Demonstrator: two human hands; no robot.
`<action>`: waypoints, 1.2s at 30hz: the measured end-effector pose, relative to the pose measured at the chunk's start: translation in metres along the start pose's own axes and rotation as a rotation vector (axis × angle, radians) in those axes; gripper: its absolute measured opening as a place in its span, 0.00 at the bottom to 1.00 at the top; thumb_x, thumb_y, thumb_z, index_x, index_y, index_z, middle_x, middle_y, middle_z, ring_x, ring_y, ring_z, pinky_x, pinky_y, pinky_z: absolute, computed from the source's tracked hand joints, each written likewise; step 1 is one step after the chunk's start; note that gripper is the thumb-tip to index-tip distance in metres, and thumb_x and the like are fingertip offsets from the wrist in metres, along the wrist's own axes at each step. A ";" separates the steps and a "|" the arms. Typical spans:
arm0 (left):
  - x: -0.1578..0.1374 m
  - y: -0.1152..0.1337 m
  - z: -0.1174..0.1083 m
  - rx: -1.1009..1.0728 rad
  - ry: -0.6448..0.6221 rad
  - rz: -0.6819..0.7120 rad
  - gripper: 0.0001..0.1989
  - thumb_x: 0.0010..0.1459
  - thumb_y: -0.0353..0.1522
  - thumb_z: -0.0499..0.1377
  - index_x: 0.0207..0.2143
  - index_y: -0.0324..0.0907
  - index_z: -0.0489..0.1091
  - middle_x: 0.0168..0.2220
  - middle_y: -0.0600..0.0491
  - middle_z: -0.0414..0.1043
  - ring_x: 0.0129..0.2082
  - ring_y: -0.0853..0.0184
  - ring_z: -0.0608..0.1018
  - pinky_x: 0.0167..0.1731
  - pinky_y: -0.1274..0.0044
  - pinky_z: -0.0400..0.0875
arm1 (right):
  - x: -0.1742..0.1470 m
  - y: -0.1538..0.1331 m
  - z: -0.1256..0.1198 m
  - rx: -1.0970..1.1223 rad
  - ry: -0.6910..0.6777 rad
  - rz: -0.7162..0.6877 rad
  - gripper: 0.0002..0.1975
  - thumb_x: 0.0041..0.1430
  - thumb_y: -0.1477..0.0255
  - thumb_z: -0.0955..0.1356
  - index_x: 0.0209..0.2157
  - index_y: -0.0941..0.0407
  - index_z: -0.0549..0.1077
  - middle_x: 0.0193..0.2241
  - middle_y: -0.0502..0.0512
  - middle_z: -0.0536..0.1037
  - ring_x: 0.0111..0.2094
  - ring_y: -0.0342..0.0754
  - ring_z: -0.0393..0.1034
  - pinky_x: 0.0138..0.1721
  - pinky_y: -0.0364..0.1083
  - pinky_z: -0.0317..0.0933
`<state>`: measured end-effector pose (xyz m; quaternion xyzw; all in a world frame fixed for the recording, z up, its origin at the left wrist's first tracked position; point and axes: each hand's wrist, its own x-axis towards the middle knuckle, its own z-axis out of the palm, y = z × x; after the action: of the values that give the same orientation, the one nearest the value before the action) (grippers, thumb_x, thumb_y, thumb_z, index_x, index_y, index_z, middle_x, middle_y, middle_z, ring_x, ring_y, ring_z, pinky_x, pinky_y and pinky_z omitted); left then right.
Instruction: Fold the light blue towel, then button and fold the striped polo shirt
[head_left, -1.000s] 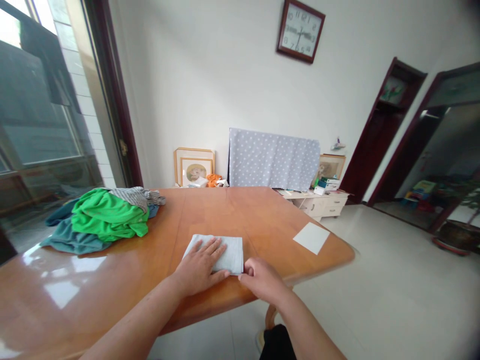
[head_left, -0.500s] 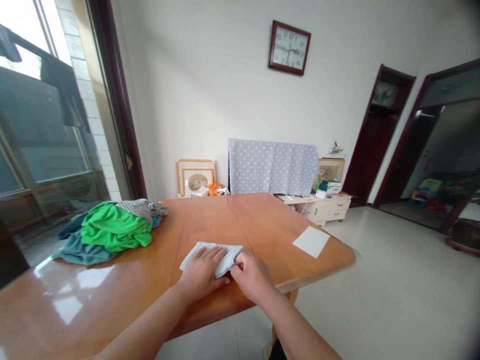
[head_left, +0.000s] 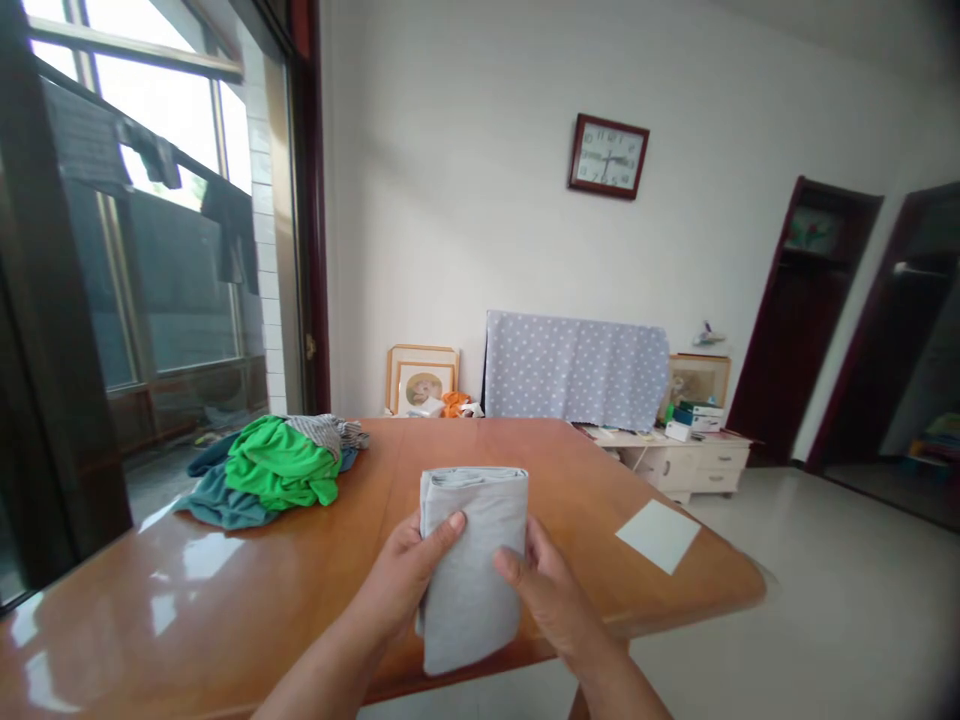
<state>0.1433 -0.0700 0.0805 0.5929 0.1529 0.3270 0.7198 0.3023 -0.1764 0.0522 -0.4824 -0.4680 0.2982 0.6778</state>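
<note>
A light grey folded cloth (head_left: 476,590) is held upright above the near edge of the wooden table (head_left: 570,490). My left hand (head_left: 412,565) grips its left side, thumb across the front and fingers behind. On the right side, my right hand (head_left: 544,580) has its thumb on the front face, with the fingers mostly hidden behind the cloth. The folded layers show along the top edge. What kind of garment or cloth it is, I cannot tell.
A heap of clothes with a bright green piece (head_left: 281,465) lies at the table's left. A white sheet (head_left: 660,535) lies near the right corner. Behind the table stand a polka-dot cover (head_left: 574,370) and a white cabinet (head_left: 697,465).
The folded cloth has come up off the tabletop and now stands upright between both hands. My left hand has gone from lying flat on it to gripping its side. The view has shifted left.
</note>
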 end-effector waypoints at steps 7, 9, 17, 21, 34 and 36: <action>-0.031 -0.023 0.008 -0.204 0.056 -0.020 0.22 0.59 0.42 0.63 0.52 0.39 0.72 0.44 0.43 0.79 0.39 0.58 0.80 0.39 0.70 0.75 | -0.029 0.018 0.007 0.152 -0.160 0.221 0.26 0.53 0.57 0.75 0.49 0.59 0.76 0.41 0.61 0.82 0.42 0.59 0.77 0.47 0.57 0.68; -0.035 -0.027 0.007 -0.201 0.073 0.000 0.22 0.60 0.41 0.63 0.53 0.42 0.70 0.46 0.44 0.78 0.42 0.58 0.80 0.41 0.70 0.74 | -0.034 0.025 0.006 0.142 -0.132 0.245 0.27 0.52 0.57 0.76 0.48 0.59 0.76 0.41 0.60 0.82 0.43 0.60 0.77 0.48 0.57 0.68; -0.041 -0.040 0.003 -0.188 0.293 0.171 0.17 0.57 0.37 0.66 0.44 0.46 0.64 0.45 0.51 0.74 0.46 0.64 0.76 0.47 0.73 0.70 | -0.045 0.045 0.011 0.176 -0.009 0.250 0.30 0.48 0.55 0.77 0.47 0.59 0.76 0.40 0.61 0.82 0.41 0.59 0.77 0.47 0.57 0.69; -0.043 -0.045 0.000 -0.197 0.311 0.190 0.18 0.56 0.36 0.67 0.40 0.47 0.60 0.40 0.56 0.73 0.40 0.68 0.74 0.41 0.77 0.70 | -0.046 0.050 0.009 0.136 -0.018 0.230 0.30 0.48 0.53 0.77 0.47 0.59 0.77 0.41 0.62 0.82 0.41 0.59 0.77 0.47 0.57 0.68; -0.050 -0.044 0.000 -0.189 0.244 0.071 0.15 0.57 0.40 0.66 0.39 0.46 0.64 0.33 0.57 0.71 0.29 0.71 0.72 0.29 0.80 0.66 | -0.051 0.051 0.010 0.051 -0.055 0.158 0.30 0.49 0.52 0.76 0.47 0.58 0.77 0.42 0.61 0.82 0.43 0.58 0.75 0.47 0.54 0.68; -0.050 -0.046 0.000 -0.173 0.256 0.081 0.15 0.57 0.41 0.65 0.39 0.45 0.64 0.32 0.57 0.71 0.28 0.71 0.72 0.29 0.80 0.66 | -0.053 0.049 0.011 0.076 -0.063 0.186 0.32 0.47 0.51 0.76 0.47 0.58 0.77 0.41 0.61 0.82 0.43 0.59 0.75 0.46 0.55 0.69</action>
<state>0.1194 -0.1065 0.0284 0.4879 0.1906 0.4407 0.7290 0.2736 -0.2001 -0.0111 -0.4879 -0.4307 0.3926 0.6499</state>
